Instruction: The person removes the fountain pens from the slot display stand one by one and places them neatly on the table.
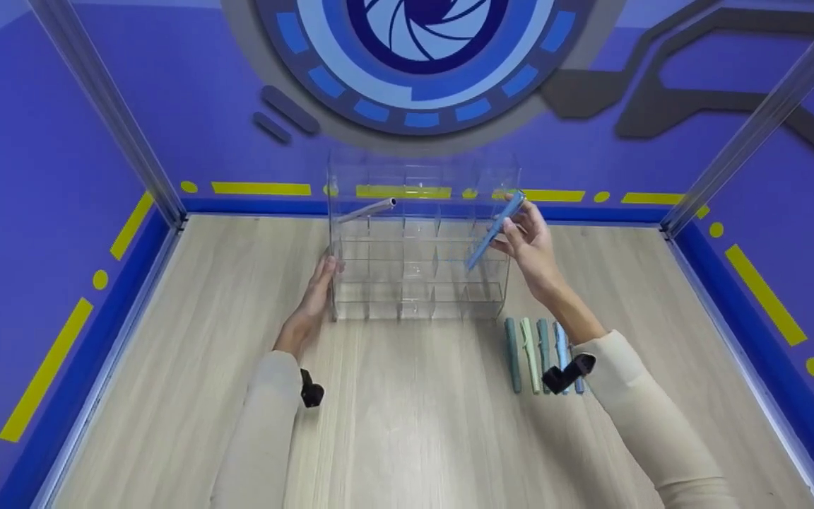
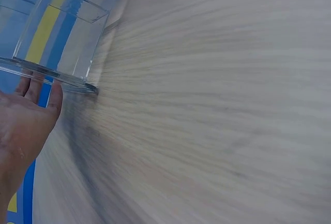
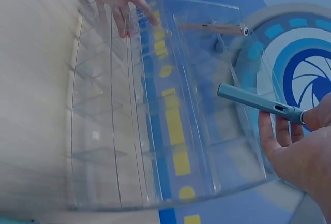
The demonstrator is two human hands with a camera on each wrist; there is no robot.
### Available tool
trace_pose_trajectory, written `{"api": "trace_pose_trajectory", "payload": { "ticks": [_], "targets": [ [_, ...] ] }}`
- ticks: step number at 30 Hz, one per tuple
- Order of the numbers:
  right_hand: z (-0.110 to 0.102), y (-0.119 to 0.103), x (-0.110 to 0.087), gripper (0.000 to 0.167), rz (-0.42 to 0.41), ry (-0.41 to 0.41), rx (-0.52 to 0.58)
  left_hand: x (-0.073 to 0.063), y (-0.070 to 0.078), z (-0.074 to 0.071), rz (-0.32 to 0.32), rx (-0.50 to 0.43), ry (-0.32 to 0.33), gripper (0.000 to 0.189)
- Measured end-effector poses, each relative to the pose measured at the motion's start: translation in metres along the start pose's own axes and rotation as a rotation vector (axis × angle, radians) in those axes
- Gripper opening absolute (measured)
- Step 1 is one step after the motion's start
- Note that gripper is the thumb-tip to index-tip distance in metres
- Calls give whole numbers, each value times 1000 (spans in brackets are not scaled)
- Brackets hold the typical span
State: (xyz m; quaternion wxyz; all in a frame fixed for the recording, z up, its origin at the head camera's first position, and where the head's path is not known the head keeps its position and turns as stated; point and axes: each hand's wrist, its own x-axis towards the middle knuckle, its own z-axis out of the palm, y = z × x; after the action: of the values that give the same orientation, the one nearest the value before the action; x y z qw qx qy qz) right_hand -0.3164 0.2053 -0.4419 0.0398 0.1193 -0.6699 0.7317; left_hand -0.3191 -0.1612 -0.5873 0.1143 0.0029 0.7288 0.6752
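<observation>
A clear acrylic organizer with stepped rows of compartments stands upright on the table. At its left side, my left hand rests with extended fingers against the side wall; the left wrist view shows the fingertips right at the organizer's edge. My right hand pinches a blue pen between thumb and fingers, tilted, in front of the organizer's upper right compartments. In the right wrist view the pen has its capped body pointing away from the hand. A pinkish-grey pen leans in an upper left compartment.
Several green and blue pens lie side by side on the table, right of the organizer's front, partly under the right wrist camera. A blue patterned wall rises behind, with side panels left and right.
</observation>
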Motion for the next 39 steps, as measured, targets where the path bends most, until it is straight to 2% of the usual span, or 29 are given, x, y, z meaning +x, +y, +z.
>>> {"api": "trace_pose_trajectory", "payload": {
  "ticks": [6,14,20,23,28,35,39],
  "targets": [
    [-29,-1,-8,50,36,29,-108,2,2,0,-22,-15,-5,80],
    [-71,9,-22,44,100,69,-187,0,-2,-1,-8,-19,-14,76],
    [-99,15,-34,50,149,79,-287,1,1,0,15,1,-11,74],
    [-112,18,-41,55,177,78,-337,-1,0,-1,4,12,-12,74],
    [-132,25,-52,57,201,94,-370,-3,-2,-2,-25,13,-17,78],
    [-167,35,-62,56,263,89,-363,-3,-2,-1,22,43,-23,73],
    [-186,40,-70,51,283,79,-416,-2,-1,-1,25,56,-18,73]
  ]
}}
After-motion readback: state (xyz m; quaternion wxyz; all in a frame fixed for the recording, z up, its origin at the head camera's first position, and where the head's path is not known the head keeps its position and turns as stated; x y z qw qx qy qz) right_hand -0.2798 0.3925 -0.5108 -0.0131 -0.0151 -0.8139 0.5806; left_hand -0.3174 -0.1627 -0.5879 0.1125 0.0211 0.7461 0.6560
